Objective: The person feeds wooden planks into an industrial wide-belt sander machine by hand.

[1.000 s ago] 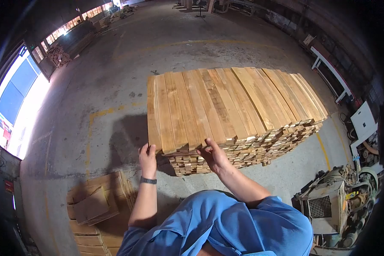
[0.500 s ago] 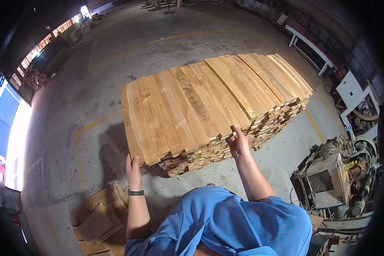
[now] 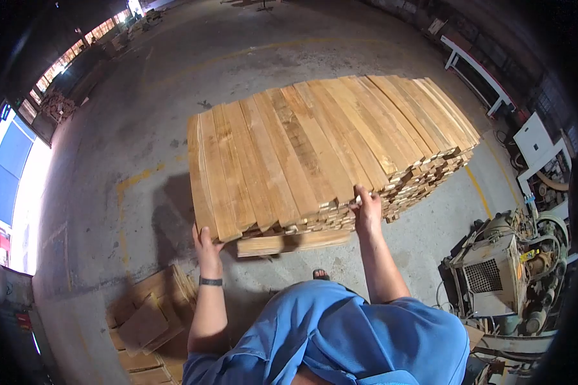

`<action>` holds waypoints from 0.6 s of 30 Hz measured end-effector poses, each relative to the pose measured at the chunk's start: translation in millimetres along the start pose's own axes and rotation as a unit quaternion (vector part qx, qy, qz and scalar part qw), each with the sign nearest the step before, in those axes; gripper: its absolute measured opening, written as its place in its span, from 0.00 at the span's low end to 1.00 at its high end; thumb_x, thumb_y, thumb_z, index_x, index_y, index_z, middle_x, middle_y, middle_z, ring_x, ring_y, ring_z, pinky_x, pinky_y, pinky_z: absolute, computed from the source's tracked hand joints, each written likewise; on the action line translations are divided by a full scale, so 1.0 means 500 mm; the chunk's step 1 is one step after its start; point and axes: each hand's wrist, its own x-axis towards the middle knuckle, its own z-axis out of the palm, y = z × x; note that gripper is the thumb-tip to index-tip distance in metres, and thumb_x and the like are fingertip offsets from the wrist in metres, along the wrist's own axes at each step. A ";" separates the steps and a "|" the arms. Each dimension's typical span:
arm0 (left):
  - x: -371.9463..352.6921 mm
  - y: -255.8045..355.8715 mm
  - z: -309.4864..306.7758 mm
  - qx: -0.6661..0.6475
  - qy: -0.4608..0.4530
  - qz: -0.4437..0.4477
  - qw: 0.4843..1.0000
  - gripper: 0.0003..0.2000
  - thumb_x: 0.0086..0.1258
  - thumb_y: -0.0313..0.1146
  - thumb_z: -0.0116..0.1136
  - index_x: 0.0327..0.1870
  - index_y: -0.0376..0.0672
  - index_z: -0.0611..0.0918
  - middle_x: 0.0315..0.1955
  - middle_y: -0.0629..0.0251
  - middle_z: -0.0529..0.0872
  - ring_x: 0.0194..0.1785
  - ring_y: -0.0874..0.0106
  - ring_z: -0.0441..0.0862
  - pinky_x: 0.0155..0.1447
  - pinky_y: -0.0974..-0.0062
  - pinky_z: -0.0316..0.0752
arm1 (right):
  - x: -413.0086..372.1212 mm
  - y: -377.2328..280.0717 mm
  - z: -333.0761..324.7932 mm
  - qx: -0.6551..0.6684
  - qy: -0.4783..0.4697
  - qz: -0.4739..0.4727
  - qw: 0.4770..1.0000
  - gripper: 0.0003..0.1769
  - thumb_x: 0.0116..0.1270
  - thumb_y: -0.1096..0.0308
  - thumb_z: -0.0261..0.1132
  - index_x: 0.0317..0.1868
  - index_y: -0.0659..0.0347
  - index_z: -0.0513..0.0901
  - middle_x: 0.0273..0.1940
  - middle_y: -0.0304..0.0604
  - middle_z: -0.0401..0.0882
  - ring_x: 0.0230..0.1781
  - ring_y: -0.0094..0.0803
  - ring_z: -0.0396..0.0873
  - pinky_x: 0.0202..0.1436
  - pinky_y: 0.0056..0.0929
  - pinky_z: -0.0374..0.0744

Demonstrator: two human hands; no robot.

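Note:
Long wooden boards lie side by side on top of a large wood stack point(image 3: 315, 147). At the near left corner, my left hand point(image 3: 207, 250), with a dark band on the wrist, has its fingers round the ends of the top boards. My right hand point(image 3: 367, 208) grips the near ends of boards at the middle of the front edge, thumb on top. Between the hands, the near ends look raised, and a pale timber piece point(image 3: 293, 243) shows low beneath them. The undersides of the held boards are hidden.
Flat brown sheets point(image 3: 151, 321) lie on the floor at lower left. A machine with a grille point(image 3: 488, 273) stands at the right, near a white panel point(image 3: 533, 141). A long white-framed bench point(image 3: 475, 70) is at the upper right. A sandalled foot point(image 3: 320, 274) shows below the stack.
The near left part of the top boards has risen, uncovering the pale timber below. Both hands have stayed on the board ends. The view has shifted slightly, and a foot has come into sight.

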 end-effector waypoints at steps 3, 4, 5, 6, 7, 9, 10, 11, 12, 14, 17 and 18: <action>0.020 -0.029 -0.006 0.062 0.001 0.044 0.997 0.29 0.80 0.46 0.48 0.75 0.39 0.62 0.70 0.57 0.69 0.72 0.64 0.67 0.75 0.64 0.59 | 0.025 0.001 -0.003 -0.018 -0.004 0.018 1.000 0.23 0.65 0.56 0.72 0.48 0.65 0.76 0.30 0.39 0.76 0.21 0.26 0.76 0.29 0.28 0.83; 0.041 -0.040 -0.008 0.087 -0.005 0.067 0.994 0.29 0.80 0.46 0.48 0.75 0.37 0.62 0.70 0.56 0.69 0.72 0.64 0.67 0.75 0.66 0.59 | 0.050 0.013 -0.006 -0.027 -0.004 0.036 0.999 0.24 0.65 0.55 0.72 0.48 0.65 0.76 0.28 0.38 0.76 0.21 0.26 0.76 0.30 0.28 0.83; 0.065 -0.040 -0.007 0.087 -0.024 0.093 0.992 0.30 0.80 0.47 0.48 0.76 0.37 0.62 0.71 0.57 0.68 0.72 0.65 0.66 0.76 0.64 0.58 | 0.085 0.027 -0.022 -0.033 -0.045 0.039 0.998 0.29 0.63 0.55 0.74 0.55 0.68 0.75 0.42 0.46 0.82 0.24 0.27 0.78 0.30 0.28 0.83; 0.082 -0.046 -0.011 0.092 -0.041 0.109 0.989 0.32 0.80 0.49 0.49 0.76 0.37 0.61 0.72 0.58 0.68 0.73 0.65 0.65 0.76 0.62 0.57 | 0.098 0.034 -0.021 -0.043 -0.055 -0.002 0.998 0.30 0.63 0.53 0.75 0.54 0.68 0.76 0.38 0.44 0.82 0.24 0.27 0.78 0.31 0.29 0.83; 0.072 -0.042 -0.007 0.119 -0.027 0.107 0.987 0.30 0.81 0.47 0.48 0.75 0.36 0.63 0.70 0.58 0.70 0.71 0.66 0.67 0.75 0.65 0.59 | 0.106 0.029 -0.023 -0.059 -0.057 0.038 0.996 0.29 0.63 0.52 0.75 0.52 0.68 0.77 0.32 0.42 0.81 0.23 0.27 0.78 0.31 0.29 0.83; 0.082 -0.014 0.024 0.154 -0.016 0.109 0.982 0.27 0.82 0.44 0.47 0.73 0.34 0.66 0.67 0.59 0.74 0.70 0.67 0.69 0.73 0.68 0.61 | 0.115 0.020 -0.008 -0.063 -0.069 0.043 0.995 0.20 0.67 0.50 0.71 0.36 0.61 0.82 0.23 0.39 0.80 0.22 0.30 0.79 0.34 0.32 0.84; 0.079 -0.010 0.027 0.169 -0.020 0.107 0.980 0.27 0.82 0.44 0.47 0.73 0.34 0.66 0.67 0.59 0.74 0.69 0.67 0.70 0.73 0.69 0.61 | 0.124 0.017 -0.005 -0.050 -0.062 0.062 0.995 0.20 0.68 0.51 0.70 0.40 0.63 0.83 0.24 0.43 0.81 0.25 0.32 0.81 0.39 0.37 0.86; 0.080 -0.012 0.029 0.163 -0.018 0.103 0.981 0.27 0.81 0.44 0.47 0.73 0.35 0.66 0.67 0.59 0.74 0.69 0.67 0.70 0.73 0.68 0.62 | 0.125 0.017 -0.006 -0.047 -0.066 0.070 0.994 0.20 0.68 0.52 0.70 0.42 0.64 0.83 0.24 0.44 0.81 0.26 0.33 0.81 0.42 0.39 0.87; 0.085 -0.013 0.033 0.158 -0.017 0.105 0.982 0.27 0.81 0.44 0.48 0.73 0.35 0.66 0.67 0.59 0.74 0.68 0.67 0.71 0.72 0.68 0.62 | 0.130 0.013 0.002 -0.041 -0.072 0.075 0.994 0.21 0.68 0.52 0.71 0.44 0.64 0.83 0.25 0.45 0.81 0.28 0.34 0.82 0.44 0.42 0.87; 0.080 -0.002 0.031 0.145 -0.004 0.084 0.986 0.27 0.80 0.44 0.49 0.74 0.37 0.66 0.66 0.60 0.75 0.67 0.68 0.72 0.71 0.67 0.63 | 0.105 0.004 0.018 -0.033 -0.073 0.080 0.994 0.25 0.67 0.53 0.71 0.50 0.68 0.80 0.26 0.45 0.79 0.28 0.36 0.82 0.44 0.41 0.87; 0.079 -0.003 0.035 0.123 0.031 0.030 0.991 0.27 0.79 0.43 0.51 0.74 0.40 0.67 0.64 0.60 0.76 0.64 0.67 0.74 0.68 0.60 0.68 | 0.111 0.002 0.012 -0.019 -0.085 0.081 0.993 0.31 0.67 0.53 0.71 0.59 0.70 0.76 0.30 0.45 0.79 0.30 0.35 0.81 0.45 0.40 0.87; 0.075 0.000 0.038 0.093 0.016 0.025 0.995 0.27 0.79 0.43 0.51 0.73 0.40 0.67 0.64 0.60 0.76 0.64 0.66 0.74 0.67 0.60 0.68 | 0.109 -0.002 0.013 -0.022 -0.080 0.079 0.993 0.31 0.68 0.54 0.70 0.61 0.70 0.75 0.37 0.46 0.80 0.32 0.33 0.81 0.46 0.39 0.86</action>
